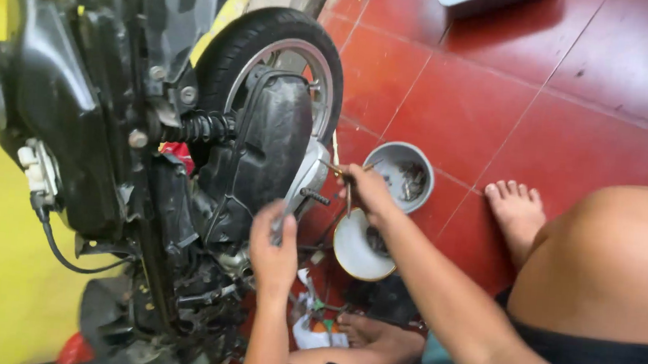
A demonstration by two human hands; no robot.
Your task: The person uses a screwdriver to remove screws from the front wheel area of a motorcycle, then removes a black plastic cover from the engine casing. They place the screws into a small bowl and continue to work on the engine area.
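A stripped scooter (111, 150) fills the left side, with its rear tyre (274, 32), black shock spring (201, 128) and black engine cover (269, 147) exposed. My left hand (272, 251) is raised at the lower edge of the engine cover, fingers closed around a slim silver tool (291, 202). My right hand (368, 192) is just right of the cover's silver end piece (311, 175). It grips a thin metal rod-like tool (338, 171) whose tip touches that piece. A small black bolt or stub (315, 197) sticks out between the two hands.
A grey bowl (399, 161) with bolts and small parts sits on the red tiled floor (501, 88). A white bowl (349, 253) is below my right wrist. My bare feet (518, 213) and knee (611, 258) are at the right. Rags and wires (312, 327) lie near the lower foot.
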